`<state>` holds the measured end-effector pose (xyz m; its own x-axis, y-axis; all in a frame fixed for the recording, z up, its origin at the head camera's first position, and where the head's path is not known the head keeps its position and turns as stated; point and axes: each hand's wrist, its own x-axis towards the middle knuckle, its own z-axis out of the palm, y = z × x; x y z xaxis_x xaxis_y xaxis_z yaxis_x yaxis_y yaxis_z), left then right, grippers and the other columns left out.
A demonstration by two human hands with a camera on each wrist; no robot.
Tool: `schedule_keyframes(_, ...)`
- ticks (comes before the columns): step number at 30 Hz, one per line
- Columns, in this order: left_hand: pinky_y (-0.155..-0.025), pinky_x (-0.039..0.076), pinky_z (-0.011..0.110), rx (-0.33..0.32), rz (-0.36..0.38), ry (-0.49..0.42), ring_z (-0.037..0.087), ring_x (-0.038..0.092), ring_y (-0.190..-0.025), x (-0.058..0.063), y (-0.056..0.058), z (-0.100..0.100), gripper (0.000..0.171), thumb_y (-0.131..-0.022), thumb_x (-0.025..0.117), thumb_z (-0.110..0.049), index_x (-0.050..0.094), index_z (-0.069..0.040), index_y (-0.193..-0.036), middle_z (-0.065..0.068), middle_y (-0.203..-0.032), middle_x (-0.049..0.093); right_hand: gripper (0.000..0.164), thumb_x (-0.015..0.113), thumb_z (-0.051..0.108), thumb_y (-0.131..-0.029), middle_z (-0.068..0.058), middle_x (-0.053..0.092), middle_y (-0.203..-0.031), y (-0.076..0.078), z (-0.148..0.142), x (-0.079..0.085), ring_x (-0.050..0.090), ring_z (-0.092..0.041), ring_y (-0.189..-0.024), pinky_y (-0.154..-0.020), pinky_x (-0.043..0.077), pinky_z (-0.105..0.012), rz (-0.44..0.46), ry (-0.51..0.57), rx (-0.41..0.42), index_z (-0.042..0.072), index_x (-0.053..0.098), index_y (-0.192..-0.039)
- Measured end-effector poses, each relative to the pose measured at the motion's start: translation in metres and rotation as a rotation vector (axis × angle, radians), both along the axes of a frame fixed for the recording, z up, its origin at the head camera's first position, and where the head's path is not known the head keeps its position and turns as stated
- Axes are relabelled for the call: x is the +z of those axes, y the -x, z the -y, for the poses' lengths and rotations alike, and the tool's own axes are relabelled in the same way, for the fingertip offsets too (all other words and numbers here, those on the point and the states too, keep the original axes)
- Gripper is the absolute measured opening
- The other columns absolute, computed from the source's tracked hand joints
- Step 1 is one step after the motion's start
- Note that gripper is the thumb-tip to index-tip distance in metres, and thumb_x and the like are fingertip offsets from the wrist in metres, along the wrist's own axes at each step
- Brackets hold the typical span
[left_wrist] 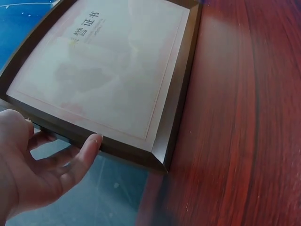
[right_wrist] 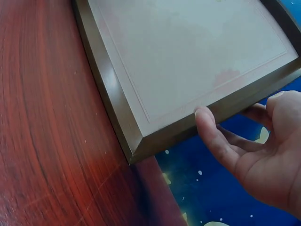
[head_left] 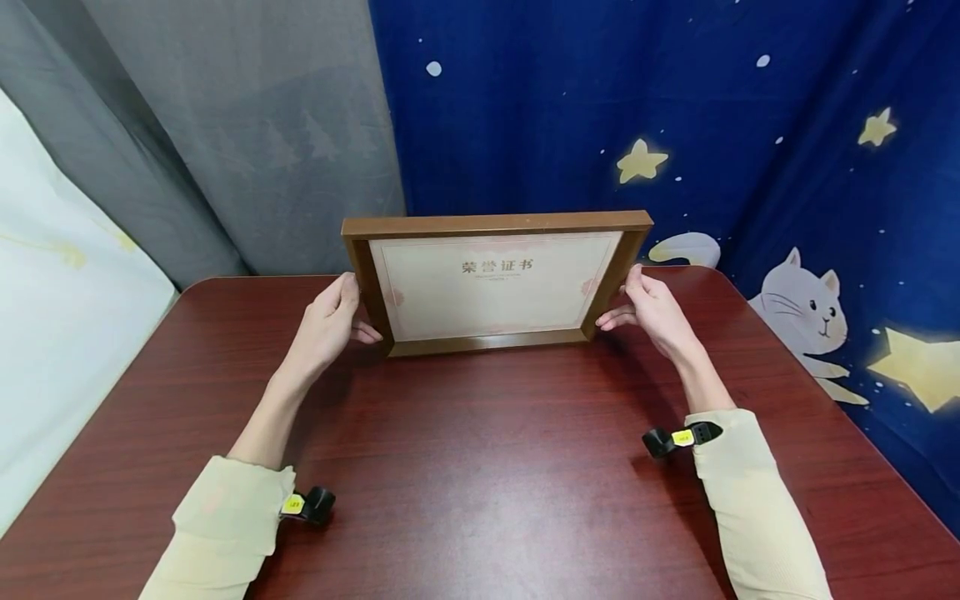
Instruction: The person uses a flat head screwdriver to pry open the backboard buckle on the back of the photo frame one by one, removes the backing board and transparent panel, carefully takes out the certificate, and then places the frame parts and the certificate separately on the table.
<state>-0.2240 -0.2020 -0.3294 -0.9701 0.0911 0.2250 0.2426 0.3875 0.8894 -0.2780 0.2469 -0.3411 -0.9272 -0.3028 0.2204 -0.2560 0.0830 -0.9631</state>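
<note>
A brown picture frame (head_left: 495,343) stands near the far side of the table with its front facing me. Inside it is a pale certificate (head_left: 487,304) with a pink-tinged border and a line of Chinese characters near the top. My left hand (head_left: 324,323) grips the frame's left side, and one fingertip (left_wrist: 95,139) shows at the front edge in the left wrist view. On the opposite side, my right hand (head_left: 654,310) holds the frame, its fingers (right_wrist: 211,129) against the side edge. Some fingers of both hands are partly hidden behind the frame.
A dark red wood-grain table (head_left: 480,467) spreads out below. Behind it hang a grey curtain (head_left: 247,125) and a blue curtain (head_left: 525,100) with stars and a cat. White cloth (head_left: 60,292) borders the left side. Each sleeve carries a small black camera (head_left: 321,505).
</note>
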Motion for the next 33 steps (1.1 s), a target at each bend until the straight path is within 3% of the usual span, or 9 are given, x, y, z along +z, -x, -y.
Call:
schedule_keyframes(4,-0.069,0.060,0.040,-0.007,-0.002,-0.023,0.031,0.073,-0.073,-0.001,0.002,-0.003,0.064,-0.107,0.025,-0.054,0.053,-0.001,-0.130,0.028,-0.108,0.066,0.050,0.039,0.039,-0.109,-0.007,0.073,-0.113,0.000,0.002,0.002,0.074,-0.030,-0.077,-0.071,0.060,-0.036,0.066,0.091,0.001,-0.003,0.060,-0.126)
schedule_keyframes(8,-0.068,0.060,0.040,-0.008,-0.024,-0.030,0.039,0.071,-0.075,-0.002,0.003,-0.006,0.062,-0.108,0.024,-0.052,0.053,-0.004,-0.133,0.027,-0.110,0.068,0.039,0.045,0.036,-0.108,-0.007,0.073,-0.113,0.000,0.002,0.003,0.073,-0.033,-0.084,-0.073,0.060,-0.036,0.113,0.141,0.011,0.005,0.065,-0.122)
schedule_keyframes(14,-0.068,0.060,0.039,0.024,-0.037,-0.023,0.031,0.071,-0.071,-0.002,0.002,-0.009,0.060,-0.108,0.025,-0.050,0.054,-0.002,-0.129,0.028,-0.099,0.068,0.035,0.046,0.033,-0.108,-0.010,0.073,-0.114,0.001,0.001,0.001,0.073,-0.029,-0.086,-0.077,0.060,-0.037,0.128,0.209,0.047,0.008,0.068,-0.120)
schedule_keyframes(19,-0.072,0.060,0.038,0.017,-0.033,-0.044,0.028,0.071,-0.076,-0.004,0.000,-0.011,0.057,-0.108,0.027,-0.050,0.053,-0.006,-0.133,0.023,-0.112,0.069,0.029,0.047,0.024,-0.109,-0.010,0.073,-0.112,0.001,-0.002,-0.005,0.073,-0.026,-0.088,-0.081,0.059,-0.036,0.126,0.267,0.077,0.010,0.071,-0.116)
schedule_keyframes(23,-0.080,0.058,0.032,-0.015,0.000,-0.139,0.020,0.070,-0.084,-0.008,-0.001,-0.010,0.049,-0.110,0.029,-0.040,0.043,-0.001,-0.138,0.024,-0.122,0.058,0.025,0.047,0.013,-0.109,-0.009,0.074,-0.100,0.001,-0.003,-0.009,0.070,-0.020,-0.087,-0.082,0.056,-0.030,0.102,0.255,0.056,0.005,0.071,-0.107)
schedule_keyframes(27,-0.089,0.055,0.030,-0.037,0.031,-0.248,0.009,0.067,-0.090,-0.013,0.000,-0.010,0.039,-0.112,0.032,-0.029,0.038,0.000,-0.137,0.023,-0.124,0.051,0.027,0.039,0.001,-0.108,-0.009,0.069,-0.091,0.000,-0.003,-0.013,0.066,-0.016,-0.084,-0.081,0.054,-0.027,0.082,0.214,0.043,-0.002,0.065,-0.100)
schedule_keyframes(33,-0.097,0.051,0.031,-0.033,0.088,-0.311,0.007,0.063,-0.096,-0.018,-0.002,-0.012,0.038,-0.112,0.032,-0.027,0.039,0.003,-0.136,0.024,-0.130,0.047,0.034,0.025,-0.005,-0.105,-0.009,0.068,-0.089,0.000,-0.005,-0.017,0.065,-0.016,-0.075,-0.073,0.054,-0.026,0.118,0.164,0.097,-0.008,0.058,-0.097)
